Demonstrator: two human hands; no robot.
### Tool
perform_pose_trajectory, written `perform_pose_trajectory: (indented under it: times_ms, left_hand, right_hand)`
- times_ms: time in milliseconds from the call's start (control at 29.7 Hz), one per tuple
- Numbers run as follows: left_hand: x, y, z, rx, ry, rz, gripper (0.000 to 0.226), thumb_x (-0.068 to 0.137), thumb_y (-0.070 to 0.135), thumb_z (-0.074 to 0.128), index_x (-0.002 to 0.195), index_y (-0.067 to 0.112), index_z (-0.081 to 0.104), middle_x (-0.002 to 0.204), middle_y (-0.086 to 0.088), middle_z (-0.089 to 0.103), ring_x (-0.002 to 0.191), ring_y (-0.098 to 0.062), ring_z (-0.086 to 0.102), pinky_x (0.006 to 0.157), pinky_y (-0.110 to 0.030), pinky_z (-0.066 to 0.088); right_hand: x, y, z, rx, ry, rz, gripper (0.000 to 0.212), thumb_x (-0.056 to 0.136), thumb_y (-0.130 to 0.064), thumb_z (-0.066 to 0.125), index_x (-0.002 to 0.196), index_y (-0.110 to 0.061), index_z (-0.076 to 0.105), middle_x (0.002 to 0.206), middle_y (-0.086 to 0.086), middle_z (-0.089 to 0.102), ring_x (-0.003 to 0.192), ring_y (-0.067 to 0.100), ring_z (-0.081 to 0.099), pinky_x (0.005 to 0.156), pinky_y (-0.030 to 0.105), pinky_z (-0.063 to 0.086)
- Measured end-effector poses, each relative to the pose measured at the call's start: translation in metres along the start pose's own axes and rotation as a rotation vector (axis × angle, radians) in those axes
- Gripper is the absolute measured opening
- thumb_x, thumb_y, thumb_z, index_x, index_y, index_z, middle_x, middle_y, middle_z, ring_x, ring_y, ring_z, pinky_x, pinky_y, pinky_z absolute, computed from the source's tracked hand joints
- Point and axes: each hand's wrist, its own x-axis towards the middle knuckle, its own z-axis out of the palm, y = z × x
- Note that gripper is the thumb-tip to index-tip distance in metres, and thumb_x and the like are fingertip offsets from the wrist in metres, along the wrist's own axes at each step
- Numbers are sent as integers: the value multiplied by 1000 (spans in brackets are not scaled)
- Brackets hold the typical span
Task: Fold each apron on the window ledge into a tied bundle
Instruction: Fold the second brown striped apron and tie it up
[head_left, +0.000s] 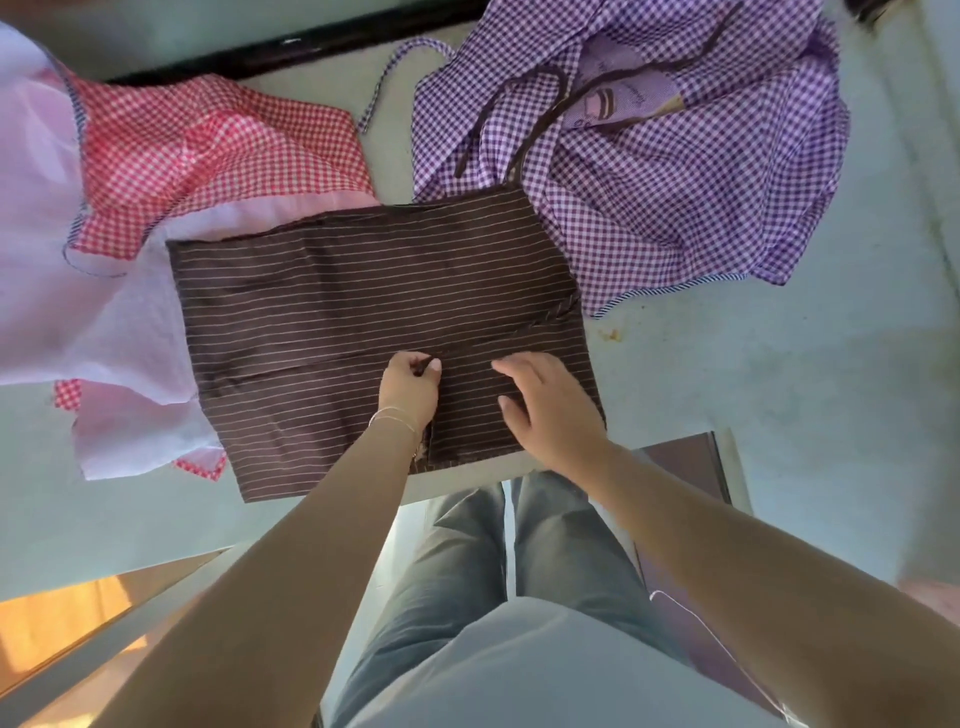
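A brown apron (332, 301) with thin pale stripes lies folded into a rough rectangle on the pale window ledge (753, 374), its near edge hanging slightly over the front. My left hand (409, 384) pinches a dark strap or fold edge near the apron's middle. My right hand (545, 405) rests just to the right of it on the cloth, fingers loosely spread. The brown apron's dark ties (524, 119) trail up over the purple checked apron (675, 171) at the back right. A red checked apron (208, 150) with pale pink lining lies crumpled at the left.
A dark window frame bar (291, 52) runs along the back of the ledge. The ledge's front edge (156, 519) runs just below the brown apron. My legs in grey trousers (519, 561) stand below it. A small orange stain (610, 333) marks the ledge right of the apron.
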Motion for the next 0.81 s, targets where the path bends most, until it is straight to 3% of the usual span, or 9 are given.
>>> perform_pose_trajectory:
  times_ms: [101, 202, 471, 639, 740, 807]
  left_hand:
    - [4, -3, -5, 29, 54, 101, 23, 94, 20, 59, 117, 17, 60, 115, 2, 60, 101, -13, 53, 91, -27, 44]
    - [8, -4, -8, 39, 73, 159, 21, 91, 22, 64, 112, 20, 61, 108, 7, 60, 98, -10, 54, 87, -23, 44]
    - [9, -24, -12, 137, 29, 238, 16, 89, 27, 66, 103, 26, 57, 97, 12, 58, 92, -9, 56, 82, -23, 48]
    - [10, -30, -11, 251, 30, 290, 23, 90, 26, 65, 112, 25, 57, 113, 5, 58, 104, -14, 53, 91, -27, 47]
    - [4, -41, -12, 619, 232, 714, 30, 91, 26, 61, 120, 23, 57, 129, -1, 50, 118, -23, 46, 99, -39, 43]
    - [-6, -55, -7, 811, 174, 1070, 35, 93, 37, 52, 124, 22, 57, 136, -2, 49, 124, -27, 46, 103, -44, 38]
  right_hand:
    - [-1, 20, 5, -234, -94, -110, 52, 93, -45, 51, 141, -25, 43, 149, 5, 40, 141, 28, 31, 114, 46, 26]
    - [-1, 28, 8, -315, -196, -180, 59, 93, -55, 42, 146, -31, 32, 155, 5, 29, 145, 31, 21, 117, 54, 17]
    - [-8, 41, 12, -423, -330, -268, 61, 94, -60, 31, 149, -33, 27, 158, 4, 24, 147, 29, 15, 113, 63, 16]
    - [-12, 45, 15, -493, -390, -266, 76, 88, -74, 26, 152, -33, 16, 160, 7, 14, 148, 33, 7, 112, 67, 13]
    - [-9, 42, 17, -545, -421, -276, 91, 80, -81, 34, 153, -30, 13, 161, 10, 10, 146, 39, 7, 110, 70, 8]
    - [-9, 37, 18, -549, -440, -267, 92, 79, -75, 45, 152, -27, 15, 160, 12, 9, 145, 42, 7, 107, 70, 8]
